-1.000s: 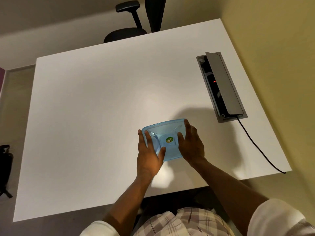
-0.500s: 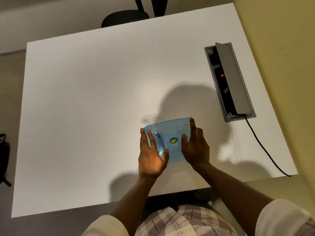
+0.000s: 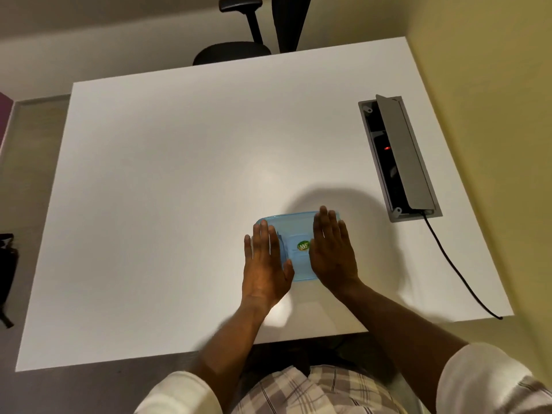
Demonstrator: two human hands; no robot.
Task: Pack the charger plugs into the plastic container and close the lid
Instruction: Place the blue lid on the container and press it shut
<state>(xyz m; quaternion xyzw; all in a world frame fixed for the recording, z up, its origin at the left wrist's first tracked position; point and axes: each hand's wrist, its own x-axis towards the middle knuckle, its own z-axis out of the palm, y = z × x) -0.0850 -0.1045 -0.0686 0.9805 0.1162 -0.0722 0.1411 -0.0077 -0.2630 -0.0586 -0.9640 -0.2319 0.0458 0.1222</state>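
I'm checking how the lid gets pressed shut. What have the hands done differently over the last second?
Both hands went from fingers curled over the blue container to lying flat: the left hand and right hand now rest on its lid with fingers stretched out, palms down. The container stayed in the same place on the white table, green sticker still facing up.

Open tabletop (image 3: 179, 189) is left from nine to twelve o'clock of the container (image 3: 294, 231); the raised cable-box flap (image 3: 403, 153) is met at two o'clock.
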